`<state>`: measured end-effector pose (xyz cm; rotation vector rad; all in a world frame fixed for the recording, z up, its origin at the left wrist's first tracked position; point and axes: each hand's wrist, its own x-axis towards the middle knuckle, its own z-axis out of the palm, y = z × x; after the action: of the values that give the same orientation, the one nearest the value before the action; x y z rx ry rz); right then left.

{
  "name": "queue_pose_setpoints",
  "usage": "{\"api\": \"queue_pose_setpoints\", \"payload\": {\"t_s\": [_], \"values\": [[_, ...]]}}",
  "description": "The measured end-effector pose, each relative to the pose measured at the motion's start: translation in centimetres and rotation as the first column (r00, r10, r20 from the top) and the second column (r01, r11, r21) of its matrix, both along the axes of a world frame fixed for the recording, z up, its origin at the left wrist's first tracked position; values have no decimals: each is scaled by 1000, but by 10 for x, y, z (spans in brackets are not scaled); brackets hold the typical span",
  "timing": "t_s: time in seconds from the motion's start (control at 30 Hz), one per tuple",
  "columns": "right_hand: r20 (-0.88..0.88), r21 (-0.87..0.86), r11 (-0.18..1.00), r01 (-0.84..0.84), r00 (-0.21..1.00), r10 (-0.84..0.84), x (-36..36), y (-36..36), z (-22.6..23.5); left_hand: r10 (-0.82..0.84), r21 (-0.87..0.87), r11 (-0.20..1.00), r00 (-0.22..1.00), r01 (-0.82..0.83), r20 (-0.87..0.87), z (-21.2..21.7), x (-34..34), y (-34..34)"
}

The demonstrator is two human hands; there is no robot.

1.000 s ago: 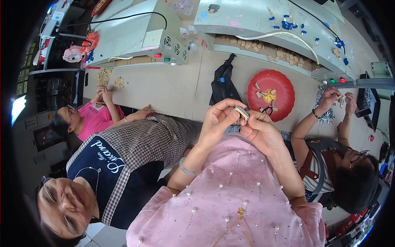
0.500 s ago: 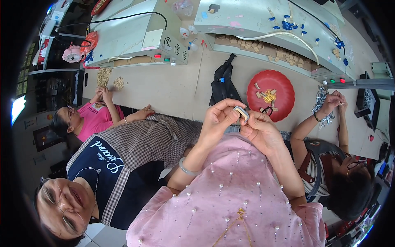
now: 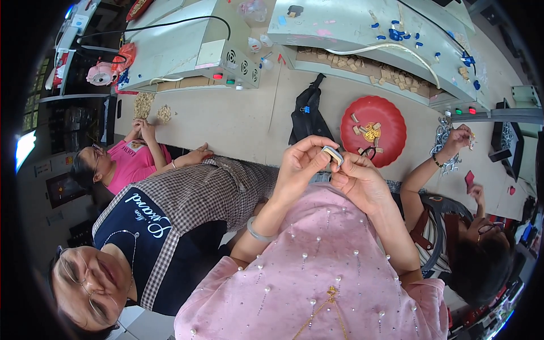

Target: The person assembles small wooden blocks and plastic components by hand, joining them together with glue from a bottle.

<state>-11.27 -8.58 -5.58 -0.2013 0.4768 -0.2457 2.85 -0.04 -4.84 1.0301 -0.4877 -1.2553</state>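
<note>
In front of my body, just this side of the red tray, both hands are close together around one small block. The small dark-and-tan block (image 3: 333, 155) has a grey rounded edge and a pale tan band. My left hand (image 3: 303, 167) pinches it from the left between thumb and fingers. My right hand (image 3: 362, 181) grips its right end, with fingers curled; part of the block is hidden by the fingertips. Beyond my right hand is the red scalloped tray (image 3: 396, 122), holding yellow loops (image 3: 370, 134), several tan pieces (image 3: 357, 130) and a black loop (image 3: 369, 152).
A black pouch (image 3: 309, 122) with a blue clip lies left of the tray. Pale green machines (image 3: 351, 28) line the table's far side, with tan blocks (image 3: 396, 79) under one. Co-workers sit at both sides; metal chain-like pieces (image 3: 447, 147) lie at right.
My hands and the block show no visible movement. The co-worker on the right has parted their hands; one now holds up a small orange-and-white item, the other is near a red piece.
</note>
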Motion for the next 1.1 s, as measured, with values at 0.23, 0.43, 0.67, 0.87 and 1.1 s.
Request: {"api": "queue_pose_setpoints", "payload": {"t_s": [0.23,0.43,0.67,0.87,1.1], "values": [[-9,1,1000,-2,1000,2,-1,-1,0,34,-13,999,999,-34,15,3,-3,-1],[-16,-1,1000,-10,1000,10,-2,-1,-3,172,-77,985,947,-157,272,-4,-9,-2],[-205,-513,857,35,965,-162,6,5,13,283,-156,957,668,-245,688,-1,-4,-1],[-246,-950,277,-145,892,-378,9,6,16,362,-282,929,439,-240,822,6,-4,-4],[-270,-953,256,-160,833,-483,14,13,22,421,-366,904,317,-219,850,-1,-5,-4]]}}
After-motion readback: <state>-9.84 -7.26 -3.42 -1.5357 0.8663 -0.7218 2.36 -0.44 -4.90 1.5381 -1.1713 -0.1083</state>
